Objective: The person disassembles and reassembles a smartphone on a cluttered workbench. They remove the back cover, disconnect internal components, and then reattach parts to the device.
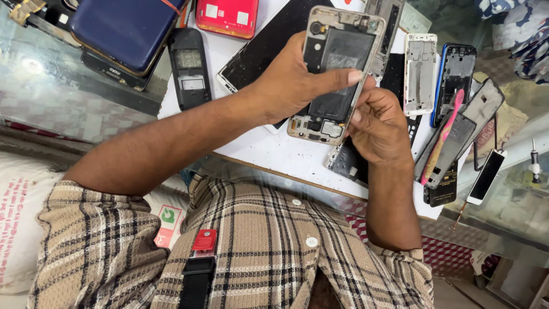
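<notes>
Both hands hold 1 opened phone (337, 74) up over a white work board (269, 151), its back cover off so the dark battery and small parts inside face the camera. The left hand (289, 83) grips the phone from the left edge, fingers wrapped behind it and the thumb lying flat across the battery toward the right rim. The right hand (380, 126) is curled closed against the phone's lower right edge, fingertips pressing on the metal frame. The phone is tilted, top end away from the person, and sits above the board rather than resting on it. Under and around it lie other phone parts: a large dark tablet (263, 48) just behind the left hand, a black keypad phone shell (190, 68) to the left, a red phone (227, 17) and a blue case (126, 28) at the top edge. To the right are a silver phone frame (421, 74), a black frame with a blue rim (456, 80), a pink toothbrush (443, 134) lying across more parts, and a small white phone screen (486, 177) near the board's right corner. A screwdriver (534, 160) stands well apart on the glass counter (57, 97).
</notes>
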